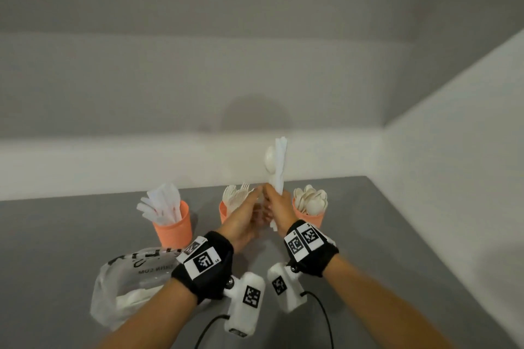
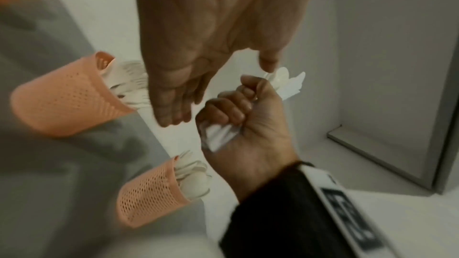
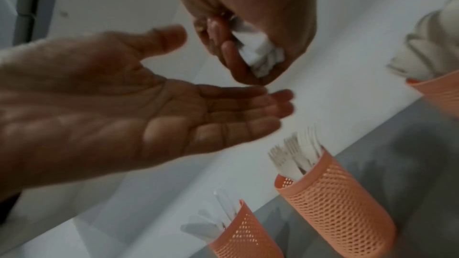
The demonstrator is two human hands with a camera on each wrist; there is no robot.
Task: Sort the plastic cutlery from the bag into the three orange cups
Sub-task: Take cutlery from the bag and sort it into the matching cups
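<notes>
Above the grey counter (image 1: pixel 354 235), near its far edge by the white wall, our right hand (image 1: pixel 279 207) clenches a bundle of white plastic cutlery (image 1: pixel 276 167) and holds it upright; a spoon bowl and flat white handles stick up out of the fist, and short ends poke out below it. Our left hand (image 1: pixel 243 217) is just beside it with nothing in its grip, palm up and fingers straight, the fingertips (image 3: pixel 280 103) close under the right fist. Three orange mesh plastic cups stand in a row behind the hands: the left orange cup (image 1: pixel 173 228) holds white knives, the middle orange cup (image 1: pixel 223 211), partly hidden by our left hand, holds white forks, and the right orange cup (image 1: pixel 310 217) holds white spoons. The clear plastic bag (image 1: pixel 127 289) with dark lettering lies on the counter nearer us, to the left of our left forearm, with some white cutlery showing inside it
</notes>
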